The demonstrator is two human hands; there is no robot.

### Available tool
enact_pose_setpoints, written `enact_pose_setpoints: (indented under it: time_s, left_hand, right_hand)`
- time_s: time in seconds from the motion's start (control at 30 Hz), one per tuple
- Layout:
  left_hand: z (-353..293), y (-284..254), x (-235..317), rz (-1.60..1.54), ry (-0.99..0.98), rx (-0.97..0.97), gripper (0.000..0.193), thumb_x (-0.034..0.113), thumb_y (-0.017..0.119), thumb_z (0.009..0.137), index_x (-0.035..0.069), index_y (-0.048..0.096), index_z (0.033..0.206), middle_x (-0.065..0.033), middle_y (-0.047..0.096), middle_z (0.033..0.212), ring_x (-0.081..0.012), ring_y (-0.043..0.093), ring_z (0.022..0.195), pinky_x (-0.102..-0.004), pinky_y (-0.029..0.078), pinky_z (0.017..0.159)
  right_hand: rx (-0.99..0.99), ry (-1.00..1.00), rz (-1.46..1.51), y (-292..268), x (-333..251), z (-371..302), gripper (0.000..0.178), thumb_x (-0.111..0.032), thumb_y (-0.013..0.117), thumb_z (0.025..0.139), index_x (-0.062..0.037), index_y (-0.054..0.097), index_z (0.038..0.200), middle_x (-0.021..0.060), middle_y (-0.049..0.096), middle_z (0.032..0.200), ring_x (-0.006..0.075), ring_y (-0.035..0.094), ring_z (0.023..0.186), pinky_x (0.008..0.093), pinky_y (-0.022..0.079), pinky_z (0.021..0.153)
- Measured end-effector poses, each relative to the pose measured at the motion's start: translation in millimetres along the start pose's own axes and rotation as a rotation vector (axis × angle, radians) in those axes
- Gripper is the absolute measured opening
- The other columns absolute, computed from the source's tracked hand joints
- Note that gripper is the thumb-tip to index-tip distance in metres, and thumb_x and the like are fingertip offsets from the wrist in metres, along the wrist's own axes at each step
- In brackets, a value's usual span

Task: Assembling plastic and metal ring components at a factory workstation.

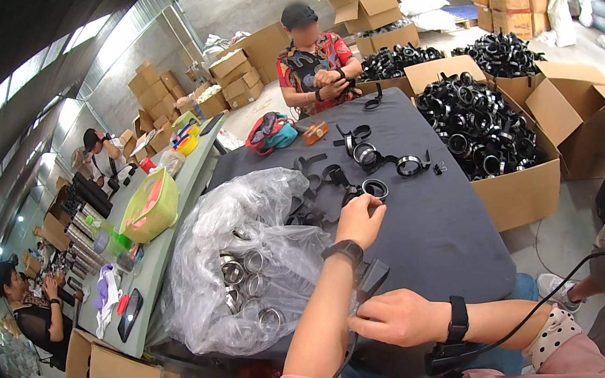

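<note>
The left hand [361, 221] is over the table [451, 252], its fingers partly curled and close together. A ring [375, 190] lies just beyond the fingertips; whether they touch or hold it cannot be told. The right hand [406, 318] is nearer the wearer, its fingers bent and drawn together beside a cable [347, 361]; whether they pinch it cannot be told. Just beyond these fingers is a black box [371, 278], next to the left forearm. Left of the left fingers, a clear bag [206, 287] has metal rings [232, 270] inside. Well to their right, past the table's edge, a carton [519, 199] holds heaped black clamps [469, 123]. Farther beyond them, a person [313, 65] has both hands together.
</note>
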State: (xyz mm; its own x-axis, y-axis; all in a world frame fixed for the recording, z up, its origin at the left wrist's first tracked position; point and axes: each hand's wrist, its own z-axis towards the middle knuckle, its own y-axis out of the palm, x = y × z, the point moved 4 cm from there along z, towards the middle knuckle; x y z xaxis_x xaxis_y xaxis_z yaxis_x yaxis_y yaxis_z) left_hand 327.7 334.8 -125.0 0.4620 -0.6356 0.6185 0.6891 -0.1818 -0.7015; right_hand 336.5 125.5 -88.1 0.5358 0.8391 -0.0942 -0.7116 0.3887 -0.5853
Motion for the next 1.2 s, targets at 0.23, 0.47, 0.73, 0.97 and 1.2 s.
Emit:
enact_pose_setpoints:
  time_s: [0.23,0.47,0.73,0.97,1.2]
  left_hand:
    - [-13.3,-14.5,-33.9,-1.204,-0.513,0.401,0.014,0.017,0.062,0.092,0.008,0.062,0.103,-0.0019,0.065,0.092,-0.0125,0.063,0.078,-0.0254,0.049,0.064]
    - [-28.3,-0.1,-49.7,-1.085,-0.569,0.536,0.015,0.021,0.059,0.095,0.010,0.060,0.105,0.0005,0.063,0.091,-0.0106,0.061,0.074,-0.0253,0.048,0.063]
    - [-67.3,-9.4,-88.7,-1.045,-0.576,0.499,0.021,0.027,0.060,0.094,0.009,0.061,0.104,-0.0009,0.063,0.094,-0.0126,0.062,0.080,-0.0259,0.048,0.065]
    - [-154.3,11.9,-154.1,-0.766,-0.727,0.305,0.015,0.017,0.063,0.091,0.003,0.061,0.095,-0.0036,0.065,0.085,-0.0133,0.061,0.075,-0.0257,0.048,0.066]
    - [-186.2,19.3,-145.8,-0.619,-0.469,0.431,0.008,0.001,0.063,0.086,0.001,0.062,0.093,-0.0019,0.063,0.079,-0.0094,0.058,0.069,-0.0229,0.047,0.065]
  right_hand:
    - [-0.065,-0.028,-0.028,11.8,6.6,-11.8,0.020,-0.012,0.060,0.075,-0.0058,0.058,0.094,0.0027,0.048,0.078,0.0157,0.057,0.069,0.0273,0.049,0.057]
    - [-0.057,-0.086,-0.064,14.5,-6.1,3.6,0.018,-0.012,0.060,0.075,-0.0073,0.058,0.092,0.0023,0.048,0.080,0.0147,0.054,0.067,0.0262,0.047,0.058]
    - [-0.164,-0.049,0.004,25.9,-1.6,-20.0,0.014,-0.013,0.059,0.077,-0.0093,0.057,0.091,0.0040,0.052,0.088,0.0187,0.057,0.072,0.0306,0.049,0.062]
    - [-0.207,0.787,-0.247,19.3,152.1,-144.2,0.017,-0.014,0.063,0.078,-0.0019,0.065,0.090,0.0123,0.061,0.087,0.0327,0.060,0.085,0.0423,0.051,0.074]
    - [0.249,1.027,-0.019,11.1,190.7,-193.5,0.010,-0.010,0.065,0.078,-0.0006,0.065,0.083,0.0116,0.062,0.078,0.0251,0.062,0.071,0.0328,0.049,0.065]
